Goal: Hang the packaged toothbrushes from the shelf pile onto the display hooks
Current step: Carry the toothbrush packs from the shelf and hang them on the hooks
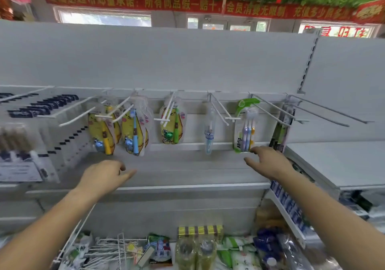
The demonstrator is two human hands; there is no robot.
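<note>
A green pack (245, 123) of three toothbrushes hangs from a white hook (231, 118) on the rail (187, 91) across the back panel of the display.

The right hand (269, 161) sits just below and to the right of the green pack. Its fingers are spread and loose and grasp nothing. One fingertip (253, 150) reaches the pack's bottom edge, though whether it touches cannot be told.

The left hand (104, 176) is well to the left of the green pack and lower, above the grey shelf (187, 171). It holds nothing; one finger is stretched toward the pack and the others are loosely bent.

Just left of the green pack hangs a clear pack (208, 132) with a single blue and white brush. Farther left are three yellow packs (171, 127) on their own hooks, each with a child's brush and a small toy.

Just right of the green pack hangs a dark pack (280, 130), and long grey hooks (325, 111) jut out above it.

Far below the green pack, a lower shelf holds mixed goods (198, 246) in bags and bottles. High above it, a red banner (187, 5) runs along the wall.
</note>
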